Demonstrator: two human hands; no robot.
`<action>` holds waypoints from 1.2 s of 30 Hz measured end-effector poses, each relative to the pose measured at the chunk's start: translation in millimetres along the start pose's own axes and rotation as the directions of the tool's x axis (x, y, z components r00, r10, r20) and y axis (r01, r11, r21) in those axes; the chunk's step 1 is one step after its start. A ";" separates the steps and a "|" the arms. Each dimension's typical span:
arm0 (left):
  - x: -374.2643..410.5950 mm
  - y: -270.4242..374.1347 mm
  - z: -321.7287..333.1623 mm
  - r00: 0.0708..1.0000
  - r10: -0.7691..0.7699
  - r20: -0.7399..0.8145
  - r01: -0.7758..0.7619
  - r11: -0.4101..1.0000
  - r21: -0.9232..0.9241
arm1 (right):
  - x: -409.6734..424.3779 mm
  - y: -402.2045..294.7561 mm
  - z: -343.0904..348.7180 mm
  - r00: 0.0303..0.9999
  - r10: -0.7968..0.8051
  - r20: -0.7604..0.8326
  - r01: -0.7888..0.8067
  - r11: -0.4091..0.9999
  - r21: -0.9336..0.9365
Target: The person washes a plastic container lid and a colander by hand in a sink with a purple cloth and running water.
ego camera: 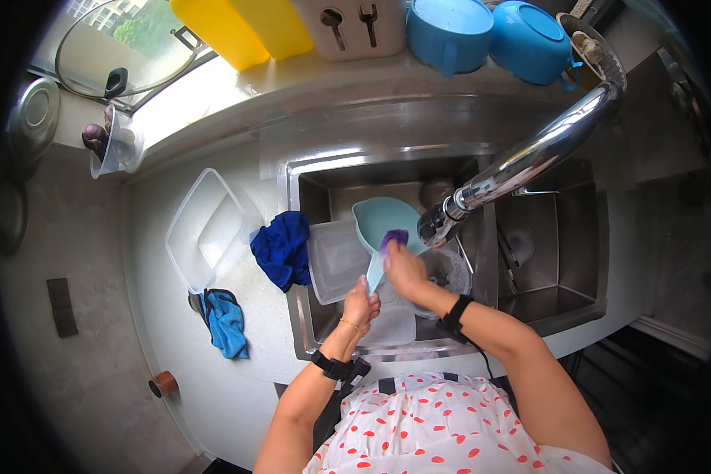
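Note:
My left hand (pixel 360 308) grips the handle of a pale turquoise plastic ladle (pixel 388 219), whose wide bowl lies over the left sink basin (pixel 355 192). In my right hand (pixel 404 269) is a purple scrubbing cloth or sponge (pixel 396 238), pressed at the near edge of the ladle's bowl where the handle begins. A clear plastic lid (pixel 338 260) rests under the ladle, over the basin's left side. Below my hands another clear plastic piece (pixel 391 323) lies in the basin. A round translucent bowl or strainer (pixel 450 272) sits partly hidden by my right forearm.
A chrome faucet (pixel 509 163) arches over the basin close to the ladle. Dark blue cloth (pixel 284 252) drapes at the sink's left rim. Left on the counter are a clear plastic container (pixel 204 237) and a light blue cloth (pixel 225 326). Blue mugs (pixel 450 29) line the back ledge.

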State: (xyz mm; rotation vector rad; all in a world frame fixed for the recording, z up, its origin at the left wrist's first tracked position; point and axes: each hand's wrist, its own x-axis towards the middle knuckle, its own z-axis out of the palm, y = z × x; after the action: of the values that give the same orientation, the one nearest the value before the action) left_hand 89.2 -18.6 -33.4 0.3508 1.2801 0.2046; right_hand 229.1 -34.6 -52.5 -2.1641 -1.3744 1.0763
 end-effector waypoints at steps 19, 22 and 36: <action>-4.1 -4.1 -5.4 1.000 0.022 -0.005 -0.022 0.996 0.084 | 28.7 4.8 6.7 0.999 0.017 -0.032 -0.018 0.998 -0.054; 0.5 -1.2 -8.9 1.000 -0.008 -0.013 0.009 0.997 0.073 | -12.8 -27.0 10.7 0.978 -0.202 0.061 0.202 0.979 -0.004; -2.5 -9.2 -26.1 0.996 -0.084 0.025 0.084 0.996 -0.001 | -16.2 -9.9 23.0 0.982 -0.189 0.004 0.188 0.982 0.026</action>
State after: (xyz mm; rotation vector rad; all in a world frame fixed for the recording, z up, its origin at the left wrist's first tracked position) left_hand 63.1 -24.3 -40.9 0.2962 1.2670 0.1302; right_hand 201.8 -46.5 -54.3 -1.9678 -1.5249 1.0237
